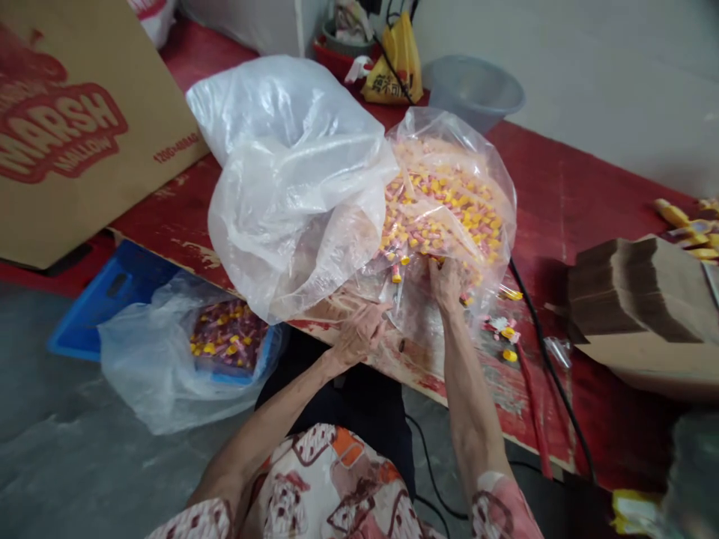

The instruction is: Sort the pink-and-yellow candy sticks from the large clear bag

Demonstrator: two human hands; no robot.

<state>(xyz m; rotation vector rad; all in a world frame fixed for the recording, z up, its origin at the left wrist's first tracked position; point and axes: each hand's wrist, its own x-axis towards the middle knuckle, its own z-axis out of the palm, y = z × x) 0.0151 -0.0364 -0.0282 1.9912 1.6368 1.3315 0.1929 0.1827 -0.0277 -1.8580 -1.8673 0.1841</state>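
A clear plastic bag (508,195) lies on its side on the red table, full of small pink tubes with yellow caps (432,198). My right hand (446,283) is at the bag's mouth, against the nearest tubes. Its fingers are curled, and their tips are partly hidden among the tubes and film. By the table's front edge, my left hand (362,329) rests with fingers stretched to the right, just below the plastic. One loose tube (396,273) lies between the two hands. Beside the clear bag, a large whitish plastic bag (292,172) bulges to the left.
On the left stands a cardboard box (112,90). Below it, a blue crate (90,314) holds a plastic-lined load of similar pieces. Stacked brown cardboard (645,299) and a black cable (553,367) are at right. A translucent basin (475,90) sits behind.
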